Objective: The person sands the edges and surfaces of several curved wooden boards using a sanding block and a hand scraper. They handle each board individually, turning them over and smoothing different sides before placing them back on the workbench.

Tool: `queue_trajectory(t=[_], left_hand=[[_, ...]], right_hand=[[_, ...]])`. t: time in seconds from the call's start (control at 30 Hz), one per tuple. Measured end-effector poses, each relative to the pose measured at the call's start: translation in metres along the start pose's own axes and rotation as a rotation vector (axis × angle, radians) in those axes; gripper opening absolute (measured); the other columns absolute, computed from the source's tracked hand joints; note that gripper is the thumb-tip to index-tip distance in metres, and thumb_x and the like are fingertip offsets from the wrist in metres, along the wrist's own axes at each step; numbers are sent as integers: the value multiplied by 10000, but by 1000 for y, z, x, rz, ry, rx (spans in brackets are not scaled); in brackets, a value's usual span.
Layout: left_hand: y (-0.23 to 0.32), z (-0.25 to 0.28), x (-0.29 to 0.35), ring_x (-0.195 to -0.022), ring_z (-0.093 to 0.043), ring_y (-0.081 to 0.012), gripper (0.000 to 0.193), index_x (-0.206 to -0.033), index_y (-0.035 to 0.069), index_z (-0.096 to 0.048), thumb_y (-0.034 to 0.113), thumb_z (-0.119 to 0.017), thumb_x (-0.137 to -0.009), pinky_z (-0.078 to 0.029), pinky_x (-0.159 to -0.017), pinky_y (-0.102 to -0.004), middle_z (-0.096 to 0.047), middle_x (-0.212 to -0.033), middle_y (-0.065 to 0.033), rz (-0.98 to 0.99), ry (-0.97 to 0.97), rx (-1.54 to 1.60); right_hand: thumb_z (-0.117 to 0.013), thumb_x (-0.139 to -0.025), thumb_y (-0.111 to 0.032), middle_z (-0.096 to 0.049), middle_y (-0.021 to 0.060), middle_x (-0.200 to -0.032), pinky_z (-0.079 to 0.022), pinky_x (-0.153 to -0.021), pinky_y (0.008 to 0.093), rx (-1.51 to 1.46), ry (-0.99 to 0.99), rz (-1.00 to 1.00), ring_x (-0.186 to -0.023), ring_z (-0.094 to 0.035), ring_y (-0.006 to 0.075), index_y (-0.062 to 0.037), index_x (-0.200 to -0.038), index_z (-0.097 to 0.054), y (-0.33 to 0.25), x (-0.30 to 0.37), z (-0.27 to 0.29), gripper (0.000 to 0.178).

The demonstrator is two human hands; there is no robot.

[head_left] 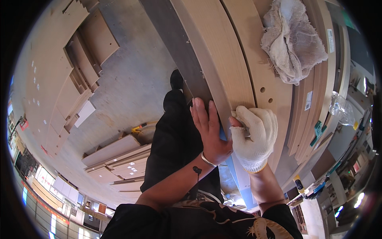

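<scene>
A long light wood-grain board (217, 47) runs away from me, with a dark brown strip (187, 55) along its left side. My bare left hand (211, 135), a bracelet at its wrist, lies against the board's near left edge with its fingers stretched out. Close beside it, my right hand (256, 137) wears a white knitted glove and is curled closed over the board's near end. The right thumb tip shows bare. Whatever those fingers hold, if anything, is hidden. Right of a dark gap lies another board (274, 93) with two round holes.
A crumpled whitish rag (292, 46) lies on the boards at the far right. Beyond are stacked panels (304, 115), a green clamp-like tool (318, 131) and a clear plastic bag (342, 107). On the floor at left stand panel stacks (123, 159) and a yellow tool (139, 127).
</scene>
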State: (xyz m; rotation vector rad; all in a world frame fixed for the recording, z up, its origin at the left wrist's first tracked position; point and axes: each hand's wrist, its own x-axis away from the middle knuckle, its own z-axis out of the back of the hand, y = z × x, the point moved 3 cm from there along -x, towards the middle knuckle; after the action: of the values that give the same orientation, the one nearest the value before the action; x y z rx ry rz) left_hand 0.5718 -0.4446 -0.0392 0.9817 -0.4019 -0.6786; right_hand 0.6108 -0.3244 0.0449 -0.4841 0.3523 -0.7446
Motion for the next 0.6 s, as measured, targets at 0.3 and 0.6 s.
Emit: queue_trajectory(t=[0.3,0.6], left_hand=[[-3,0,-1,-1643,-202,-553,860,-1632,-85,-430,347,-755,-963,-141,-1314,-677,-209,-1786,-324,-36,25,-46],[-6,0,0,-1635,-223,-556,869,-1621,-85,-448,353,-776,-946,-146,-1313,-675,-244,-1777,-318,-58,36,-53]], right_hand=[[-875,-750,-95,-670,48,-910,-468,-712,426,28,19,13,-767,-635,282,-116,-1058,-769,-4,-18,-10,326],[-872,-703,-72,-658,38,-883,-460,-681,413,4,-6,11,-752,-627,273,-121,-1055,-765,-4,-16,-8,371]])
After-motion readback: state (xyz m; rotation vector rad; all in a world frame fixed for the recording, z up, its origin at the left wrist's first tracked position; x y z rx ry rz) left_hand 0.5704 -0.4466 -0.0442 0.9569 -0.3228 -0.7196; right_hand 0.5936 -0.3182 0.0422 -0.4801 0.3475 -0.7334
